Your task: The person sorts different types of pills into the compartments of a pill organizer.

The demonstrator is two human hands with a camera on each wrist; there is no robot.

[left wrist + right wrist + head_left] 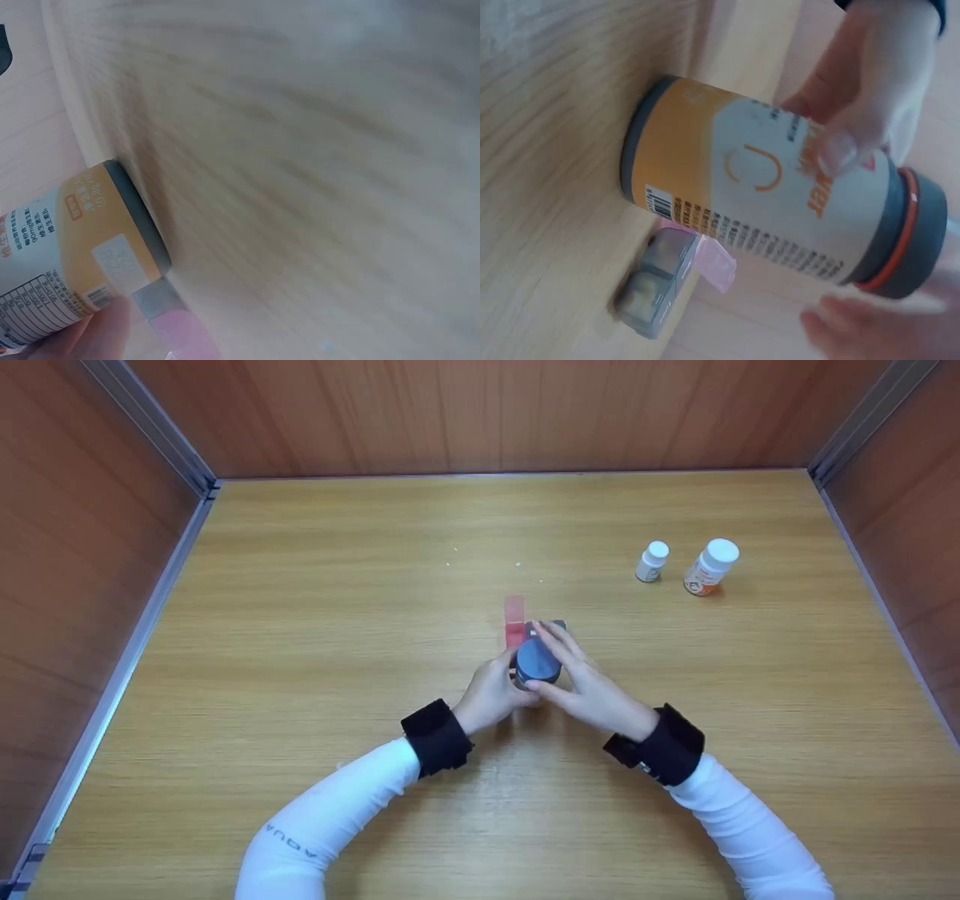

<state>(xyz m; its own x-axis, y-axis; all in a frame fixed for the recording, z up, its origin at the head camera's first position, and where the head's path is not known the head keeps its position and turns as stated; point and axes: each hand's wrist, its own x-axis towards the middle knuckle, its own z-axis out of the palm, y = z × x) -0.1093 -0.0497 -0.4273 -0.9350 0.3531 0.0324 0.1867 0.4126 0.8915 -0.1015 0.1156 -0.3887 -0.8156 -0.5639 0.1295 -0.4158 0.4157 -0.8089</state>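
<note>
My left hand [491, 694] grips a supplement bottle [765, 180] with an orange and white label, its thumb lying across the label. The bottle stands on the table with its dark grey cap [538, 660] up, an orange ring just below the cap. Around the cap is my right hand [592, 690], thumb at the near edge and straight fingers reaching past the far side. Beside the bottle's base lies a pill box [656, 281] with grey compartments and a raised pink lid [514, 615]. Pale contents show through one compartment. In the head view, the hands and bottle partly hide the box.
At the back right stand a small white bottle [652, 561] and a larger white bottle [711, 567] with an orange-marked label. A few tiny white specks [518, 564] lie beyond the pill box. Wooden panels [480, 416] wall the table [337, 607] at the back and sides.
</note>
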